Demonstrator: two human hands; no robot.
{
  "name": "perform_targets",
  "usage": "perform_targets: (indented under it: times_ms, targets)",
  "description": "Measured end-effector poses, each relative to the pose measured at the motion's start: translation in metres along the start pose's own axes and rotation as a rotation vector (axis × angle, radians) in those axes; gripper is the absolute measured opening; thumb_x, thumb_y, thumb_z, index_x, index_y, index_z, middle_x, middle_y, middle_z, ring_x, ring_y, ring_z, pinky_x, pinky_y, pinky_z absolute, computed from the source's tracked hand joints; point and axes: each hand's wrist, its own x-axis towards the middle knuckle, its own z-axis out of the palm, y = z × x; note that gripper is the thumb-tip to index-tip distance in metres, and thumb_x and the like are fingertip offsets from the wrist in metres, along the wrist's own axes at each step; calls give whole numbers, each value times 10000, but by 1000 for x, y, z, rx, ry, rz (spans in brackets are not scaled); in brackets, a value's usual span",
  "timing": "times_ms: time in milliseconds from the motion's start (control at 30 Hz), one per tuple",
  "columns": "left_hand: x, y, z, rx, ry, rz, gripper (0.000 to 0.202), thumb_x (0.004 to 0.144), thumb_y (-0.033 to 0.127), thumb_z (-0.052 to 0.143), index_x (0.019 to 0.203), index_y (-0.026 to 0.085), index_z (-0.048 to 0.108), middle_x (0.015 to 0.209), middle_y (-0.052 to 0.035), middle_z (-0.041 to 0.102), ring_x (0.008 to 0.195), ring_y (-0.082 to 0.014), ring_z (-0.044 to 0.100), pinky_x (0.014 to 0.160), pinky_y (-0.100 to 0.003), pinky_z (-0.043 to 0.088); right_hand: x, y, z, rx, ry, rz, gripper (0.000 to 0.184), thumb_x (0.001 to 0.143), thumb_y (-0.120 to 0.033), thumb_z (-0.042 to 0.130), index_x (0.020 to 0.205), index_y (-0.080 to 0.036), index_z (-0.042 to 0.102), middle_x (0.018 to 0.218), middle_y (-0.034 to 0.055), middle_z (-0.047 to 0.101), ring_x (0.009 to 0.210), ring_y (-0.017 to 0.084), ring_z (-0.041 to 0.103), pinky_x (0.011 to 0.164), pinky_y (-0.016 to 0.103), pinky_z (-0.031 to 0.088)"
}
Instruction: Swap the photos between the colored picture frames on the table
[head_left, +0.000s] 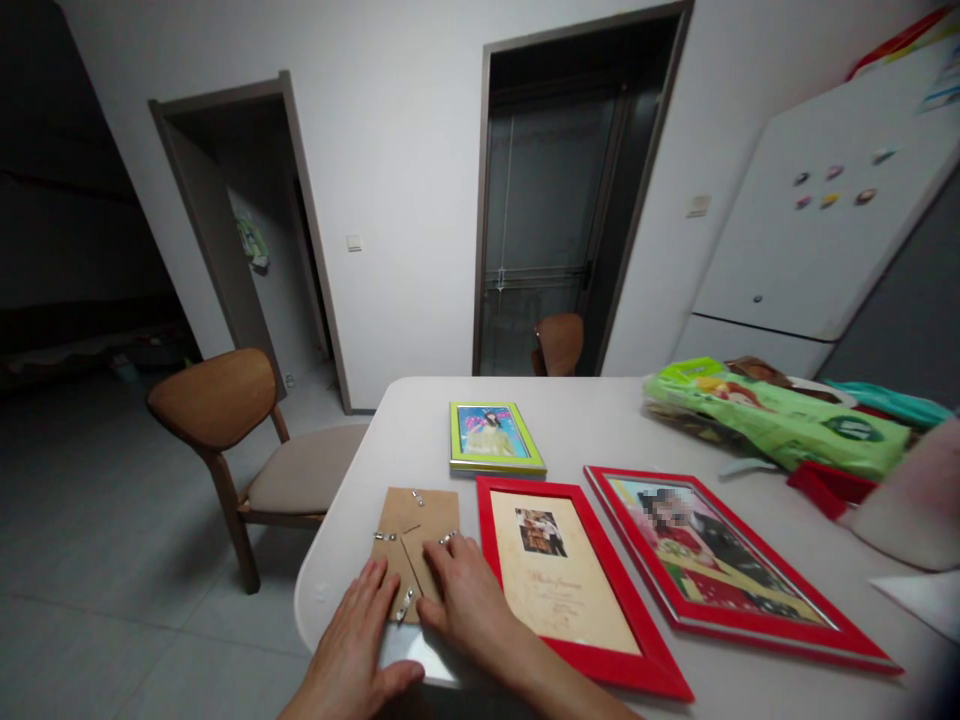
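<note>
We are apparently steadying a board [397,556] beneath loosely spread, empty fingers [384,605]; next, the clip [405,605] between them is likely needing pressure.

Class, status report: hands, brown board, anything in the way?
Left hand, right hand: both on board. Board's clips face up. Possibly in the way: red frame beside right hand.

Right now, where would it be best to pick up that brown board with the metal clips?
Probably by the far-left corner of the brown board, coming from the left, pinching its edge. The board looks flat, and that corner is uncovered, between the metal clips on the far and left edges. The right side is tighter, with one red frame close beside it.
</note>
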Motion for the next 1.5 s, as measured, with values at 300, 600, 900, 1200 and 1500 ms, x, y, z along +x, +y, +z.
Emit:
perform_targets:
  times_ms: [300,600,900,1200,1500]
  targets:
    - [17,22,-29,-5,305,200,631,681,129,525,1252,157,259,1338,-147,246,1229,-274,188,947,-466,306,-7,-11,-59,206,99,-116,362,589,-163,536,949,-195,551,900,49,482,854,169,439,768,279,374]
    - [61,105,1,-269,176,300,630,643,206,632,1184,75,338,1295,-225,290,1211,-298,223,941,-495,305,-42,66,-105,33,64,17,376,633,-223,487,992,-149,570,982,83,508,915,185,474,826,302,371]
    - [76,136,14,-303,-120,182,625,637,230,640,1175,31,390,1283,-212,318,1189,-302,275,979,-467,260,-63,114,-100,-81,42,148,388,621,-241,462,971,-144,598,984,90,551,923,202,497,841,316,371]
    - [78,132,14,-307,-110,138,495,679,234,576,1133,77,456,1222,-168,431,1140,-275,374,982,-469,249,-60,124,-77,-159,121,89,354,647,-281,498,970,-177,601,979,90,556,911,214,492,825,350,372]
    - [70,116,17,-289,-142,242,749,620,562,561,1176,90,393,1266,-190,362,1181,-306,296,955,-547,213,-37,135,-87,-345,161,124,352,789,-307,352,990,-135,584,1015,137,512,912,224,476,807,363,360]
